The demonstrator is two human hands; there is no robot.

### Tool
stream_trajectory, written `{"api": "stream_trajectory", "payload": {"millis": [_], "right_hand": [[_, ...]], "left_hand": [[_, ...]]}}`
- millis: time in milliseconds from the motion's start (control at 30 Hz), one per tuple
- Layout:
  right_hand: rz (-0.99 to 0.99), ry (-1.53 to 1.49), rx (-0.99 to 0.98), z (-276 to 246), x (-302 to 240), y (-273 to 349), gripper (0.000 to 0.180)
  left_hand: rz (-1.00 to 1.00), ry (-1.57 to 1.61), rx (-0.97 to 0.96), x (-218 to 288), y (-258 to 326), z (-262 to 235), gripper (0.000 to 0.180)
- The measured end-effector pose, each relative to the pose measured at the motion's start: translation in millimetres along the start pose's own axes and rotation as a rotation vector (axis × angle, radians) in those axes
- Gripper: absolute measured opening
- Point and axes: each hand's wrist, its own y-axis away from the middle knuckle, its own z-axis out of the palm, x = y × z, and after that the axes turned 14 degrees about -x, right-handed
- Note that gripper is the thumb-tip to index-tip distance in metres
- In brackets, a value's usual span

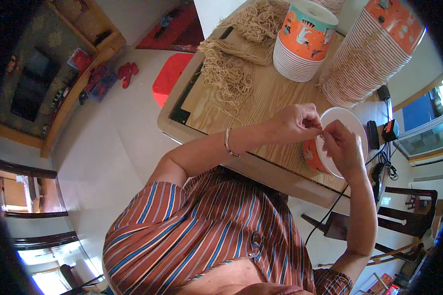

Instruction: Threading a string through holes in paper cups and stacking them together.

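Both my hands meet over an orange paper tub [311, 156] with a white rim, which stands near the table's front right edge. My left hand [300, 122], with a bangle on its wrist, is closed in a pinch. Fingertip to fingertip with it, my right hand [344, 147] pinches too, in front of the tub's mouth. Whatever lies between the fingers is too small to make out. Farther back, a loose heap of tan twine [229, 73] spreads over the wooden tabletop [263, 110]. The inside of the tub is partly hidden by my right hand.
A shorter stack of orange-and-teal paper tubs [305, 42] stands behind my hands. Beside it, a tall leaning stack [371, 54] has twine strands hanging on it. Black cables and adapters [390, 130] lie at the right edge. A red stool [168, 78] is left of the table.
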Motion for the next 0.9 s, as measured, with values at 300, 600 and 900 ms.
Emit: {"api": "stream_trajectory", "payload": {"millis": [300, 600, 900], "right_hand": [[0.159, -0.221, -0.155, -8.6, 0.6, -4.3, 0.016], [0.267, -0.497, -0.192, -18.8, 4.2, -6.0, 0.026], [0.087, -0.474, -0.114, -9.5, -3.4, 3.7, 0.011]], "left_hand": [[-0.034, -0.093, -0.014, 5.7, 0.6, 1.3, 0.019], [-0.041, -0.008, 0.005, 6.9, 0.3, 2.0, 0.011], [-0.018, -0.047, 0.029, 1.4, 0.9, 3.3, 0.013]]}}
